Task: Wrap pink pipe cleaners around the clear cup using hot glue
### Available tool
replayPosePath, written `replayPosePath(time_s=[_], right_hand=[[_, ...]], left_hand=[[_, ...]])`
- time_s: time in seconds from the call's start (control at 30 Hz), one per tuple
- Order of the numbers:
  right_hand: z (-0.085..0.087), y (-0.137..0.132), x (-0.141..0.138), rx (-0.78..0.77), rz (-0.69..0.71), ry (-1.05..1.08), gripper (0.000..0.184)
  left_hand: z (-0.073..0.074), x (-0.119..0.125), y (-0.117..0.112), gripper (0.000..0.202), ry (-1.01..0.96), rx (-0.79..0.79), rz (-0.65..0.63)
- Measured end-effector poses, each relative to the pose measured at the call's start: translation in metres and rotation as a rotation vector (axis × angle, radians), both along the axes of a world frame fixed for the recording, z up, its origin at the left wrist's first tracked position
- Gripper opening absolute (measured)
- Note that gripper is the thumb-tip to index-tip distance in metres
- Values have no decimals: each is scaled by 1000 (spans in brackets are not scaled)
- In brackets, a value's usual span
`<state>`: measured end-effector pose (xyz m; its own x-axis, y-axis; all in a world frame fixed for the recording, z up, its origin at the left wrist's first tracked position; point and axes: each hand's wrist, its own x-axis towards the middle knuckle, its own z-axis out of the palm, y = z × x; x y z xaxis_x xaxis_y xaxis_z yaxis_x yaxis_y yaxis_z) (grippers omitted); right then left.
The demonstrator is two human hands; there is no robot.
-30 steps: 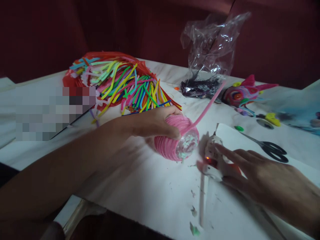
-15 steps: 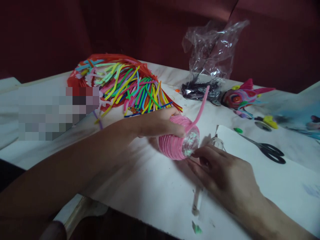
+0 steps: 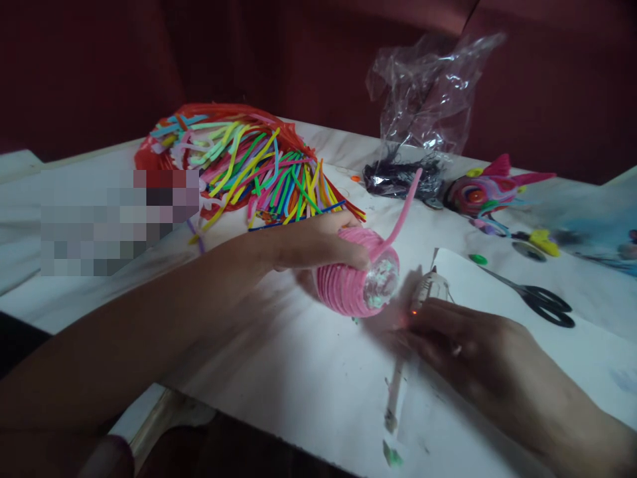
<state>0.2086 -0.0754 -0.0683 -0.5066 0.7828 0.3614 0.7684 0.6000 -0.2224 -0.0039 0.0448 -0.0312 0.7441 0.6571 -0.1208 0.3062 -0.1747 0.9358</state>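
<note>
My left hand grips a small round object wrapped in pink pipe cleaner, held tilted just above the white table. A loose pink pipe cleaner end sticks up from it. Its uncovered end shows whitish-green patches. My right hand lies over a white glue gun with a small red light, just right of the wrapped object. A glue stick trails out from under that hand.
A heap of coloured pipe cleaners on red plastic lies at the back left. A clear plastic bag with dark pieces, a colourful pipe-cleaner figure, black scissors, a white sheet and small scraps lie to the right.
My right hand went from the glue gun to the wrapped object's open end, then drew back down over the glue gun. The left hand barely moved.
</note>
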Motion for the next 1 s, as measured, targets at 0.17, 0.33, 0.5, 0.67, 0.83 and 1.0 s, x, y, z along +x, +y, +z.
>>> replayPosePath(time_s=[0.17,0.33,0.5,0.67,0.83,1.0], right_hand=[[5,-7,-2,-124,112,90,38],[2,-5,2,-135,85,183,29],[2,-6,2,-141,93,200,28],[-4,-5,3,-153,118,178,34],[-14,-7,12,-150,-64,42,59],[-18,-11,26,-87,-287,-89,68]], left_hand=[[-1,1,2,38,-27,-31,2],[-5,1,4,38,-38,-42,-15],[-5,1,5,37,-38,-48,-26],[-5,1,5,40,-26,-39,-23],[-6,1,7,43,-34,-35,-31],[-4,2,5,43,-10,-19,-18]])
